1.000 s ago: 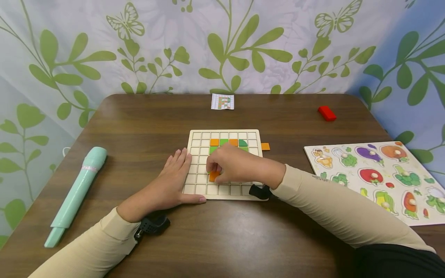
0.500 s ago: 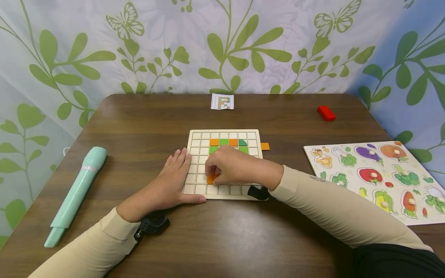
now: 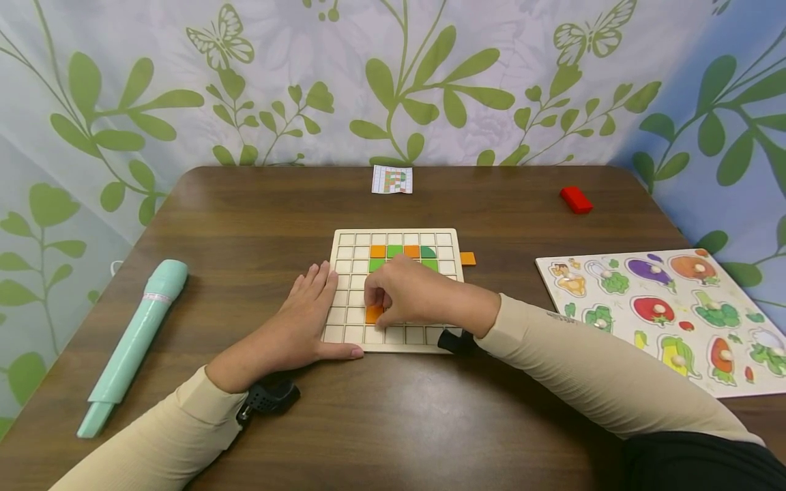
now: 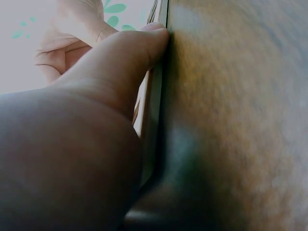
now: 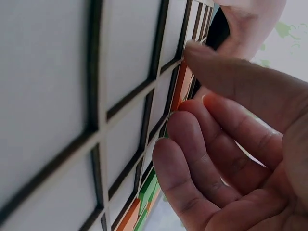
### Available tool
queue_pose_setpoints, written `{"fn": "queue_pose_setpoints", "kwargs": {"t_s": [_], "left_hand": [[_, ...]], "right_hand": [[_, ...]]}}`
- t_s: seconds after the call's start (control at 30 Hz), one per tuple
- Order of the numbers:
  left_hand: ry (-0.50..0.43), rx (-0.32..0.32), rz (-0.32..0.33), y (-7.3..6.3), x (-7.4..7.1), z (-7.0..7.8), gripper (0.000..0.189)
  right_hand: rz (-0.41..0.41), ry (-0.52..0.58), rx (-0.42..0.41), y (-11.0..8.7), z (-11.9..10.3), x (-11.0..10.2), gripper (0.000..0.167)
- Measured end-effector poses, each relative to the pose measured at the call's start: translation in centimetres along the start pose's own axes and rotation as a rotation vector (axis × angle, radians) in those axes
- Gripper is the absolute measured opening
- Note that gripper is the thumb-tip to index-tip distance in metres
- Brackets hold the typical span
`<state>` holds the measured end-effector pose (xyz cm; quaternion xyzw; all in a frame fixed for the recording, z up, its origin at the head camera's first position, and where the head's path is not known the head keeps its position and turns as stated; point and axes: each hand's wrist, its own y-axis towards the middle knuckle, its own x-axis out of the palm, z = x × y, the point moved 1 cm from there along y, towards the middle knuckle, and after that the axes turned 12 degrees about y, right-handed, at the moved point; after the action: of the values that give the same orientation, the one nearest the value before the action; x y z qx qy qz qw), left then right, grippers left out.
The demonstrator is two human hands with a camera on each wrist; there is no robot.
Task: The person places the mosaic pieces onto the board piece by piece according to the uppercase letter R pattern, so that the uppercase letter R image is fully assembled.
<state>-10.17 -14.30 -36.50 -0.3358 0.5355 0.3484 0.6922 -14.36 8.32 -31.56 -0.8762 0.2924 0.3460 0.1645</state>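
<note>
A pale wooden grid board (image 3: 341,317) lies on the table, with orange and green tiles in its far rows. My left hand (image 3: 301,314) lies with straight fingers along the board's left side, its thumb at the near edge. In the left wrist view the thumb (image 4: 139,45) touches the board's edge. Over the middle of the board, my right hand (image 3: 405,290) has curled fingers and thumb at an orange square tile (image 3: 373,316), pinching it close to a near-left cell. In the right wrist view the orange tile (image 5: 181,84) shows partly behind the thumb; the hand covers several cells.
Another orange tile (image 3: 468,258) lies against the board's right side. A small pattern card (image 3: 393,179) is at the back, and a red block (image 3: 576,200) at the back right. A vegetable puzzle board (image 3: 620,286) lies right; a mint-green microphone-shaped object (image 3: 135,341) lies left.
The orange tile under my right hand has shifted slightly left and toward me, to sit squarer with the grid. My left hand has stayed in place.
</note>
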Motion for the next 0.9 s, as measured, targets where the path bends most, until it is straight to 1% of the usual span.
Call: {"fn": "queue_pose_setpoints", "kwargs": {"t_s": [0.13, 0.27, 0.4, 0.63, 0.9], "left_hand": [[-0.010, 0.004, 0.008, -0.1, 0.0, 0.0, 0.133], [-0.005, -0.001, -0.007, -0.1, 0.0, 0.0, 0.134], [0.005, -0.008, -0.020, 0.0, -0.1, 0.0, 0.135], [0.008, -0.007, -0.012, -0.1, -0.2, 0.0, 0.133], [0.006, -0.006, -0.013, 0.0, -0.2, 0.0, 0.133]], "right_hand": [[0.001, -0.014, -0.012, -0.1, 0.1, -0.1, 0.024], [0.021, -0.045, -0.042, -0.5, 0.1, -0.4, 0.024], [0.046, -0.053, -0.053, -1.0, 0.2, -1.0, 0.024], [0.092, -0.031, -0.059, -2.1, 1.0, -2.4, 0.019], [0.138, -0.073, -0.038, -4.0, 2.4, -4.3, 0.017]]}}
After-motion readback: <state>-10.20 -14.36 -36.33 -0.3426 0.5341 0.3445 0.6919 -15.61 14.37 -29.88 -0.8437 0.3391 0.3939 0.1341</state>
